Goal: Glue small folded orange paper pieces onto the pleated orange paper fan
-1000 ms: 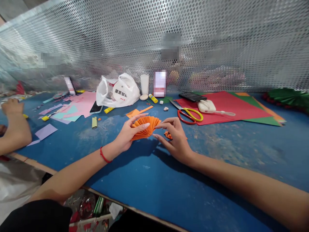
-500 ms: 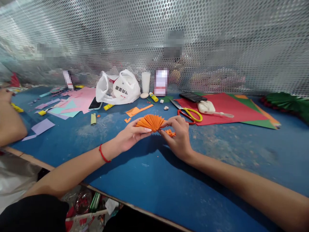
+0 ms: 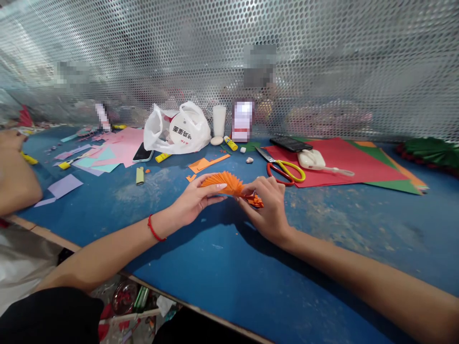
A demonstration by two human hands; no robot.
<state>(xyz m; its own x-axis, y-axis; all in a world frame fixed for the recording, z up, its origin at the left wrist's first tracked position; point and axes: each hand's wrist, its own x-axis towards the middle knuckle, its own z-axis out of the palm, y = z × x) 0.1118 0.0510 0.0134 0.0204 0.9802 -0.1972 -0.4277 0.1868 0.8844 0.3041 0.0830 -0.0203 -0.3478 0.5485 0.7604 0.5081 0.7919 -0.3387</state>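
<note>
An orange pleated paper fan (image 3: pixel 226 181) is held just above the blue table, its folds spread in an arc. My left hand (image 3: pixel 195 198) pinches the fan's left part, thumb across the front and fingers beneath. With thumb and fingertips my right hand (image 3: pixel 268 205) grips its right end, where bunched orange folds stick out below the fingers. Some of the folds are hidden behind both hands. Orange paper scraps (image 3: pixel 204 163) lie just beyond the fan. Scissors (image 3: pixel 283 167) with red and yellow handles rest to the right of them.
A white plastic bag (image 3: pixel 177 129), a white cup (image 3: pixel 219 120) and a propped phone (image 3: pixel 242 122) stand at the back by a perforated metal screen. Red paper sheets (image 3: pixel 344 162) lie at right, pink paper (image 3: pixel 124 141) at left. Another person's arm (image 3: pixel 16 172) rests at far left.
The right end of the fan has swung downward with my right hand, so the arc leans to the right. My left hand has stayed nearly in place, its thumb slightly higher.
</note>
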